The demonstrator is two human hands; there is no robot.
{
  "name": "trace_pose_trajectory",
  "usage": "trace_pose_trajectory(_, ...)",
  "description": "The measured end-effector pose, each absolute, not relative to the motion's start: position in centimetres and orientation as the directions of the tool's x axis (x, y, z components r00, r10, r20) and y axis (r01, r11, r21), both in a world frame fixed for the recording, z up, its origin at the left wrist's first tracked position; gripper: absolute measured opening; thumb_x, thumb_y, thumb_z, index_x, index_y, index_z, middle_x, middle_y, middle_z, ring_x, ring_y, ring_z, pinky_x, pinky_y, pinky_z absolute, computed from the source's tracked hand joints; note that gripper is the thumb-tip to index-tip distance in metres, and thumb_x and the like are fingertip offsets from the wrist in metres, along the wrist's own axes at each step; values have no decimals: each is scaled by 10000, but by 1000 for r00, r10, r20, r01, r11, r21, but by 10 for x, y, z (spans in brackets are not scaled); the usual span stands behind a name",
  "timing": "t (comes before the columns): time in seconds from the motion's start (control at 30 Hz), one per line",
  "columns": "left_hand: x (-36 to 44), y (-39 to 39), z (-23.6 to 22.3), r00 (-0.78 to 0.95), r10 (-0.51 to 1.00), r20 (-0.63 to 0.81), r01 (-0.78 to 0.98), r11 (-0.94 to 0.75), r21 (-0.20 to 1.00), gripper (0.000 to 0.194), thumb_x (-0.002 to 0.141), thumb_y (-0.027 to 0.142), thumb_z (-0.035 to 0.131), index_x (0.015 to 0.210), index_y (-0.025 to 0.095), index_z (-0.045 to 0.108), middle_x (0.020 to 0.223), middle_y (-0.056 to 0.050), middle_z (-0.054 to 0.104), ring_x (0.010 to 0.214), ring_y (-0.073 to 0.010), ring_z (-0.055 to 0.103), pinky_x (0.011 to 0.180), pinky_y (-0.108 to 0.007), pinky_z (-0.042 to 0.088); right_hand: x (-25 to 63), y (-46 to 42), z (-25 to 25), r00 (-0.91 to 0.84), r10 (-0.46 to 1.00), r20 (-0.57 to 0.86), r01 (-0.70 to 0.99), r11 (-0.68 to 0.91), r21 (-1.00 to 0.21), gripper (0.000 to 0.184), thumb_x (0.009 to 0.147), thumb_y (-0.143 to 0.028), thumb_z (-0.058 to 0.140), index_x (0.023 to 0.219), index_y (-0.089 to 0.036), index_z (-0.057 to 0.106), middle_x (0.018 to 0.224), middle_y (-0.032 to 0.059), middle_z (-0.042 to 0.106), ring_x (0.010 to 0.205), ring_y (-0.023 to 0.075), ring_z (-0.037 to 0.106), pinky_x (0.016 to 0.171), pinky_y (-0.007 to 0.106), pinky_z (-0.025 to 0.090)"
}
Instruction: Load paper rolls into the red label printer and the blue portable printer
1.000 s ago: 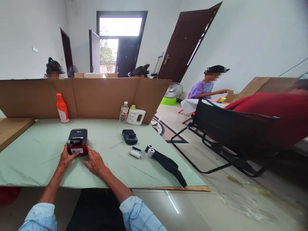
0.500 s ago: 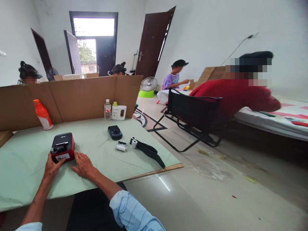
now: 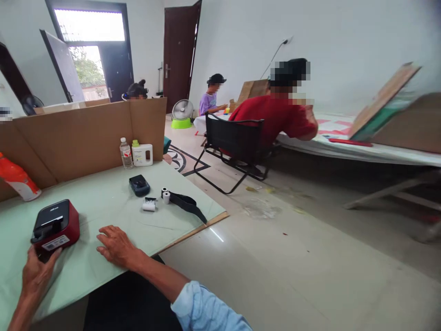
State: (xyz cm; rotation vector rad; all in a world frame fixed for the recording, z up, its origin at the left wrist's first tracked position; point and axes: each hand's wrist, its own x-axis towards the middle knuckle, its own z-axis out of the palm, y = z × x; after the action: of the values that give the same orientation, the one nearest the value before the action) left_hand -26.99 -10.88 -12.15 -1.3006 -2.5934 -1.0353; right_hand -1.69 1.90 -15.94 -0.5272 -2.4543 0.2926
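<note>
A red and black label printer (image 3: 55,224) sits on the pale green table (image 3: 103,202) at the near left. My left hand (image 3: 36,273) rests against its front edge, thumb touching the casing, fingers loosely curled and holding nothing. Just to the printer's right, my right hand (image 3: 115,246) lies flat on the table with the fingers stretched out, a short gap from the printer. Further right lie a dark blue device (image 3: 139,185), two small white paper rolls (image 3: 151,204) and a black strip (image 3: 188,204).
A cardboard screen (image 3: 86,133) stands along the table's far side, with an orange bottle (image 3: 15,179), a water bottle (image 3: 126,152) and a white jug (image 3: 142,154) before it. A person in red sits on a black folding chair (image 3: 237,142) at another table to the right. Other people sit behind.
The view has swung right, so the table and printer have slid to the left of the picture. My right hand has come off the printer's side and now lies flat beside it.
</note>
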Motion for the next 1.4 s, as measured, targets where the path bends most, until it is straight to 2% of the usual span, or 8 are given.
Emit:
trace_pose_trajectory(0.1,-255,-121,-119,-664,672,329,745,560,362,588,814,651,546,1249,256,528,1007,-94,694,1021,-452,710,816,-607,600,20,30,-161,-696,482,532,340,874,-346,145,981,-317,705,1060,-195,706,1236,103,710,1126,256,618,961,390,504)
trace_pose_trajectory(0.27,-223,-131,-120,-528,798,290,849,502,166,405,870,586,458,1039,265,638,1095,-95,748,1068,-407,714,876,-574,602,63,44,-171,-672,532,516,390,846,-364,120,990,-240,673,875,-206,685,968,63,722,949,226,619,862,351,480)
trace_pose_trajectory(0.57,-169,-48,-113,-4,981,196,975,-40,220,405,922,454,481,1134,205,720,1206,-123,751,1128,-296,714,1015,-410,559,80,47,-186,-651,558,515,377,826,-420,107,973,-183,670,872,-218,684,918,44,710,895,209,621,840,325,491)
trace_pose_trajectory(0.77,-147,11,-106,127,992,2,967,-124,223,406,904,332,526,1261,214,677,1281,-119,717,1180,-297,683,1021,-426,540,85,59,-171,-599,585,547,325,802,-501,128,978,-161,603,1006,-217,715,982,69,736,936,228,666,863,352,551)
trace_pose_trajectory(0.9,-130,61,-106,146,989,2,927,-137,349,520,887,415,594,1357,192,608,1306,-133,697,1143,-298,691,1040,-420,517,86,105,-151,-390,683,618,383,730,-566,320,1007,-206,507,1291,-206,655,1224,138,699,1180,279,630,1051,467,518)
trace_pose_trajectory(1.07,-109,135,-109,17,998,53,879,-40,475,553,815,418,687,1307,183,597,1263,-128,697,1082,-299,693,938,-379,538,74,180,-139,-269,846,460,569,525,-633,555,1009,-313,471,1528,-118,427,1441,219,571,1351,336,527,1145,532,433)
trace_pose_trajectory(1.23,-88,177,-115,-79,996,31,839,50,541,689,759,401,760,1356,185,493,1168,-95,711,1028,-287,695,831,-342,540,61,218,-145,-267,948,171,693,312,-650,630,1019,-380,493,1547,-70,346,1411,254,583,1330,352,547,1107,482,434)
trace_pose_trajectory(1.4,-69,188,-121,-102,994,50,840,59,539,744,832,372,698,1461,109,399,1241,-198,696,1116,-336,690,905,-388,533,59,227,-153,-251,955,156,687,289,-667,566,1013,-365,514,1493,-84,408,1330,234,633,1270,343,590,1089,477,441)
